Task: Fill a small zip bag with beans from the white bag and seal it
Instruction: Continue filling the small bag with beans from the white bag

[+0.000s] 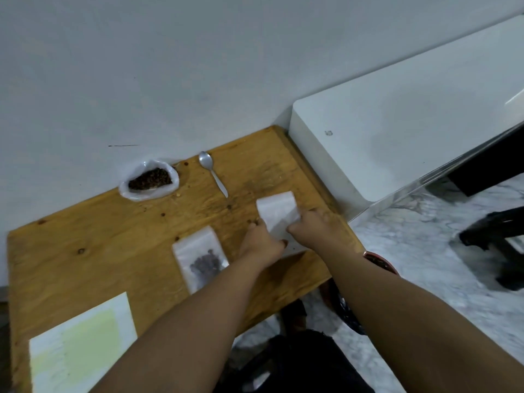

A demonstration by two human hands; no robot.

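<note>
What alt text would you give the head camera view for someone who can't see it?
The left hand and right hand pinch a small empty-looking zip bag at the right of a wooden table. Beside them lies a zip bag holding some beans; farther back sit an open white bag of beans and a spoon.

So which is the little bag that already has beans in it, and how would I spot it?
Start at the wooden table and go just left of the left hand. The filled zip bag lies flat there. Unlike the empty bag that hand grips, it shows a dark clump of beans, and unlike the white bag by the wall, it is flat and rectangular.
</note>
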